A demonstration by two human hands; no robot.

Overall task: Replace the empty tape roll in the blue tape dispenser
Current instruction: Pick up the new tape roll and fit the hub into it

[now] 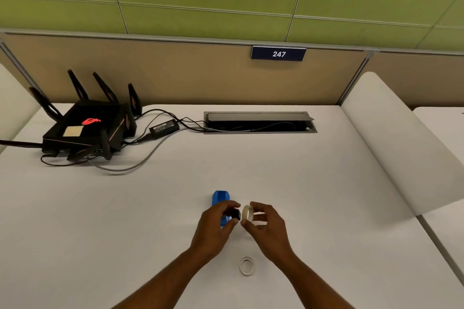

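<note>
From the head camera I see both forearms reaching in from the bottom edge, cut off below the elbows. My left hand (218, 218) pinches a small black hub (236, 214) between thumb and fingers; the fingers cover most of it, so I cannot make out its shape beyond a dark block. Behind that hand lies the blue tape dispenser (220, 197) on the white desk (288, 173), its near half hidden by the knuckles; whether the hand also touches it I cannot tell. My right hand (265, 223) holds a whitish tape roll (247, 213) upright by its rim, fingers curled round the far side, thumb below. The roll stands just beside the hub, its open face turned towards it; whether they touch is too fine to judge. I cannot tell if this roll carries tape or is bare core.

Nearer to me, between the wrists, a second pale ring (247, 266) lies flat on the desk, faint against the white top.

Far left sits a black router (88, 128) with antennas, its left edge cropped. A power adapter (164, 128) lies beside it, cables running into the open cable tray (259, 123). A number plate (278, 53) reads 247.
</note>
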